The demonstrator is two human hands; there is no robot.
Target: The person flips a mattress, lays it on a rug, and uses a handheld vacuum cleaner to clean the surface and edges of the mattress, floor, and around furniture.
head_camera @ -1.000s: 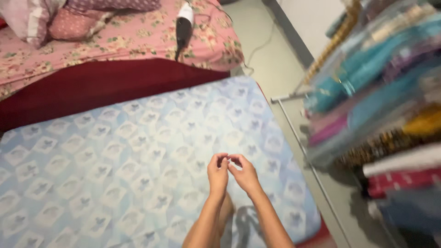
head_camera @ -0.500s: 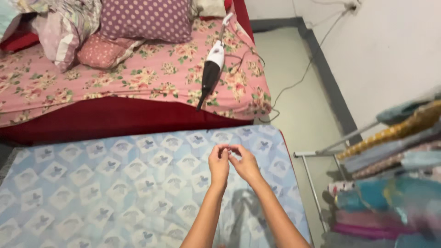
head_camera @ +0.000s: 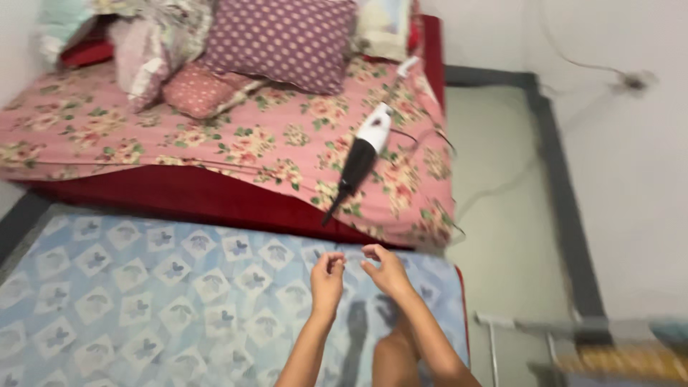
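Two bare hands, left hand point(head_camera: 327, 278) and right hand point(head_camera: 385, 270), fingers loosely curled, holding nothing, over blue mattress point(head_camera: 143, 287); handheld vacuum point(head_camera: 360, 158) at twelve o'clock.

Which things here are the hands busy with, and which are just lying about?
In hand: left hand and right hand, raised close together over the blue patterned mattress; nothing visibly held.

Lying about: handheld vacuum, dotted pillow, floral bedsheet.

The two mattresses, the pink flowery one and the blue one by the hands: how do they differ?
The pink floral mattress sits higher, on a dark red base, and carries pillows and a black-and-white handheld vacuum. The blue patterned mattress lies lower, nearer the person, bare apart from the left hand and right hand above it. Both have repeating printed covers.
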